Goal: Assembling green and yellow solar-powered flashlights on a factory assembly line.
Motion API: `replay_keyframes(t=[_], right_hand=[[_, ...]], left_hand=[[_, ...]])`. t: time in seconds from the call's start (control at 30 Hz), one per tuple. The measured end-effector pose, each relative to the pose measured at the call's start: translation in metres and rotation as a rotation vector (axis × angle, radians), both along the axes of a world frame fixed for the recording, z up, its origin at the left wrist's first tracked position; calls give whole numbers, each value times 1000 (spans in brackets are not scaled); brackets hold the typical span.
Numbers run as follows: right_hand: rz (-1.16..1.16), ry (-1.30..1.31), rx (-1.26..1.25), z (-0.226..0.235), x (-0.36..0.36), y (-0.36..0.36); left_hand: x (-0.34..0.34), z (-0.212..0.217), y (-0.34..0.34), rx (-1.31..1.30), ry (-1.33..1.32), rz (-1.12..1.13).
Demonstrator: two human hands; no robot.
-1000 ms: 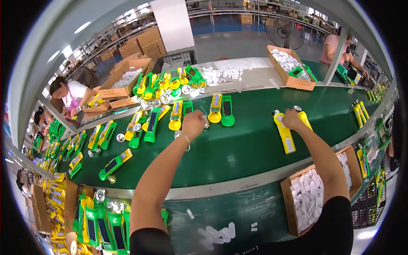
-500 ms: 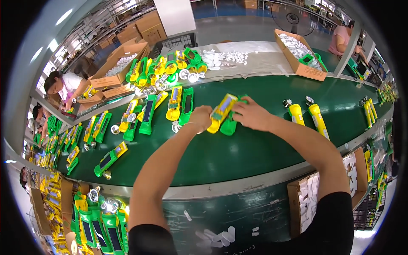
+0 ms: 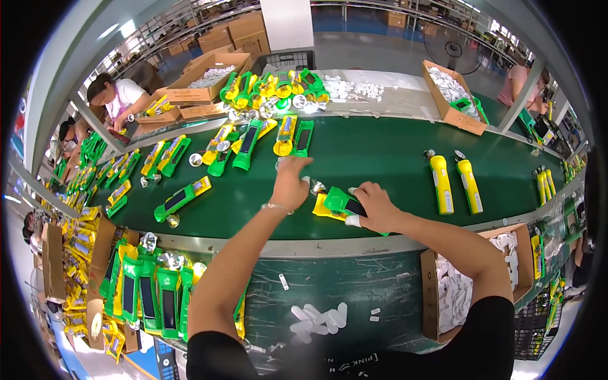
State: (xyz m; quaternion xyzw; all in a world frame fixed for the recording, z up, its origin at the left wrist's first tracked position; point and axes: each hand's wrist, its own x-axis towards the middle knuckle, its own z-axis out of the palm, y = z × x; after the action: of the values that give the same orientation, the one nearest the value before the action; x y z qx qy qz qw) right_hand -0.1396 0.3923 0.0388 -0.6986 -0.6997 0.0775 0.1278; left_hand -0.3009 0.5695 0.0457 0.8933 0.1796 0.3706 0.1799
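Note:
My right hand, with white finger covers, grips a green flashlight housing half that has a dark panel. Under it lies the yellow half, and a silver reflector sticks out at the far left end. My left hand hovers just left of that reflector, thumb and fingers apart, holding nothing I can see. Beyond its fingers, a yellow half and a green half lie side by side on the green belt.
Two yellow flashlights lie to the right. More opened housings spread along the left. A carton of white pieces stands near right. Loose white strips lie on the near bench. A co-worker sits at far left.
The flashlight parts have come nearer to me, with the green half now over the yellow. My left hand has let go of the yellow half. The view has shifted.

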Motion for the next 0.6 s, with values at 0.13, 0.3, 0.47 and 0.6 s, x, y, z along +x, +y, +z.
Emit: replay_keyframes(t=[0.13, 0.3, 0.47, 0.6], right_hand=[[-52, 22, -155, 0, -7, -5], [-67, 275, -164, 27, -33, -3], [46, 228, -305, 68, -83, -30], [-22, 139, -132, 71, -110, -40]], left_hand=[[-21, -25, -82, -971, 130, 197], [-24, -40, -138, -1858, -355, -190], [-39, -22, -175, -1930, -925, -554], [-54, -5, -181, -1984, -1020, -372]])
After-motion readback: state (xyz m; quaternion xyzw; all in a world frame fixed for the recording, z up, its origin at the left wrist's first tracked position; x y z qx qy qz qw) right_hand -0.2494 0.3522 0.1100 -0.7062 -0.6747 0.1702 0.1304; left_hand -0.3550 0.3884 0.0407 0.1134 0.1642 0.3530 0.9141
